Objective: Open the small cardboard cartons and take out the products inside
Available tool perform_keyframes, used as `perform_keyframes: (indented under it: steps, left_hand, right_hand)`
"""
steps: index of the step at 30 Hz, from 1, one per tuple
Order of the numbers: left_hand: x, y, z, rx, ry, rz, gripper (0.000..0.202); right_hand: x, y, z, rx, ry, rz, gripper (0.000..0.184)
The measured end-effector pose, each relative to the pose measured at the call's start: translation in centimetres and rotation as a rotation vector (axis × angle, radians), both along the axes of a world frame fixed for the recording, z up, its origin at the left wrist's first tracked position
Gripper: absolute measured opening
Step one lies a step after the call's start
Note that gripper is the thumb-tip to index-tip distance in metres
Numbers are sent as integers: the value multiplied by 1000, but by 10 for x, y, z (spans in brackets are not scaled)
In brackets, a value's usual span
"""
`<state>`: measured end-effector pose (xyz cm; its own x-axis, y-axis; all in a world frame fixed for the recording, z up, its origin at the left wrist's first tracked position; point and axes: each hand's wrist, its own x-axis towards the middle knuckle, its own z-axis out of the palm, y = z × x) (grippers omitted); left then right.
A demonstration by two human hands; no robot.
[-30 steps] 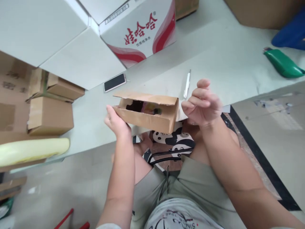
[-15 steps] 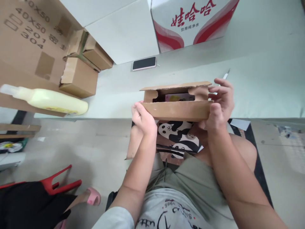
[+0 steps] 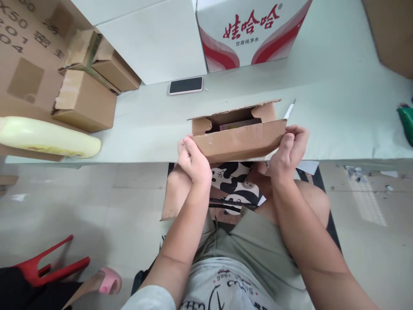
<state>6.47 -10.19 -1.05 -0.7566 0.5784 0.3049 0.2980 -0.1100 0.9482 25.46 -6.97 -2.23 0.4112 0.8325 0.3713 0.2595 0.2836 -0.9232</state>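
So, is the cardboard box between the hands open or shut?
Open: the cardboard box, held by the left hand and the right hand, shows a gap between its long edges, with a pinkish item inside.

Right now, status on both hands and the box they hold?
Left hand, right hand gripping opposite ends of cardboard box. Top open, contents partly hidden. White pen-like tool lies beyond right hand.

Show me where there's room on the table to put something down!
The biggest bare patch of table is between the white tool and the green thing. A smaller one lies between the brown boxes and the held box, nearer than the phone. The left end is crowded: the yellow bottle lies by those boxes.
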Motion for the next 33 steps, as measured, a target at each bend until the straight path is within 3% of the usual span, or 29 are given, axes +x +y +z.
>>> perform_keyframes:
  steps: [3,6,9,12,15,19,22,24,26,33]
  left_hand:
    - [11,-15,2,60,60,11,57]
    - [30,-35,3,160,257,-136,52]
    - [54,-54,2,145,539,-299,52]
    - [76,-66,1,38,730,-447,51]
    - [86,-68,7,-11,727,-603,57]
    - [74,-64,25,114,709,-650,68]
    - [61,-60,38,131,775,-583,67]
    - [55,-56,44,91,805,-547,64]
    - [51,-51,49,37,828,-543,63]
    - [34,-33,67,-88,897,-602,56]
  right_hand:
    - [-2,7,-1,-25,-3,1,40]
    - [-4,13,-8,-40,-33,-49,42]
    - [-6,17,-18,-120,-37,-57,50]
    - [-6,20,-26,-177,71,150,54]
    - [-6,23,-29,-182,222,375,53]
    - [-6,21,-28,-68,282,465,70]
    - [-6,12,-23,142,118,466,92]
    - [-7,4,-21,218,-17,467,96]
    - [-8,-2,-19,236,-76,453,88]
    - [-26,-9,-13,133,94,268,45]
